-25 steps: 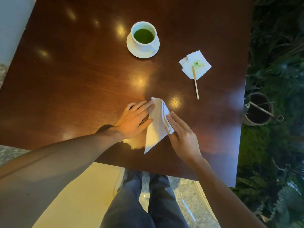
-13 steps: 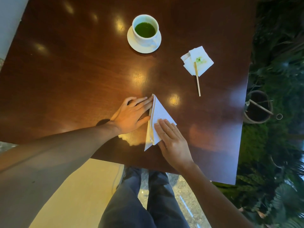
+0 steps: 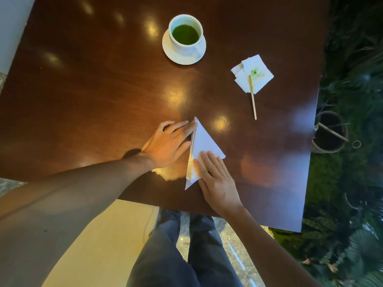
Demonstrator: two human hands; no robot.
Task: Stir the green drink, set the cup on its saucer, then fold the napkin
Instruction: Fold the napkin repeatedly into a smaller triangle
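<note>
From the head view, a dark, glossy wooden desk fills most of the frame, with ceiling lights reflected on it; green foliage and a dark plant pot sit beyond its right edge. Toward the far side, the white cup of green drink stands on its saucer. To the right, well apart, a wooden stirrer lies across a stained small napkin. Near the front edge lies the napkin, folded into a triangle. The left hand lies flat, fingers straight, touching its left edge. The right hand presses spread fingers on its near corner, hiding part of it. Trousered legs show below the desk.
</note>
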